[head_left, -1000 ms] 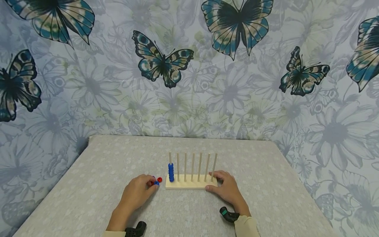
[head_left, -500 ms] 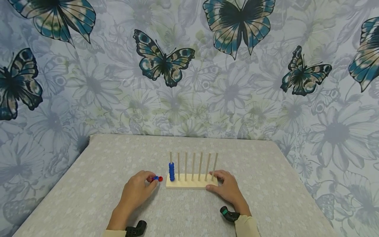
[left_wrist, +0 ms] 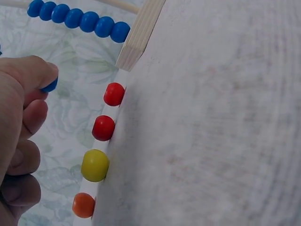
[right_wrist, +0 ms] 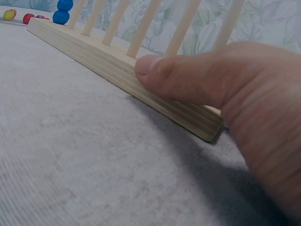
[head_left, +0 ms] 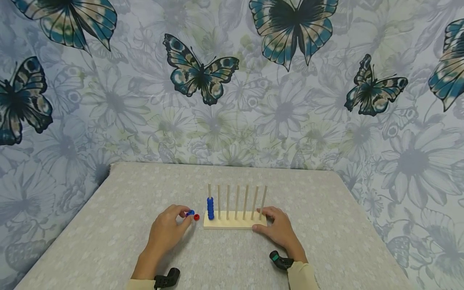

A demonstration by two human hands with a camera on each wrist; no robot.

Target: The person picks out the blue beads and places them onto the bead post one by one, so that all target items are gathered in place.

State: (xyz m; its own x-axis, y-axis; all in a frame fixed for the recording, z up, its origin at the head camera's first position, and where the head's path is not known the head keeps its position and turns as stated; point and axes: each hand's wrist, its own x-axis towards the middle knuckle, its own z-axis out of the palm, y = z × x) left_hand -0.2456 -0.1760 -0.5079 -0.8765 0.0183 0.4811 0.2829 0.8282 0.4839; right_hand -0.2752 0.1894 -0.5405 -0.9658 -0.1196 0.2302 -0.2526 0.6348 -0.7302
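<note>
A pale wooden peg rack stands on the table, with several upright rods in a row. Several blue beads are stacked on its leftmost rod; the other rods are bare. Left of the rack, my left hand pinches a loose blue bead between thumb and finger, raised off the cloth. A red bead lies between that hand and the rack. My right hand grips the right end of the base, its thumb along the front edge and the fingers behind.
Beside the rack's left end, the left wrist view has two red beads, a yellow bead and an orange bead on the tablecloth. Behind the table hangs a butterfly-patterned backdrop.
My left hand has picked a blue bead out from the loose beads and lifted it slightly. The right hand keeps its grip on the rack, which stays in place.
</note>
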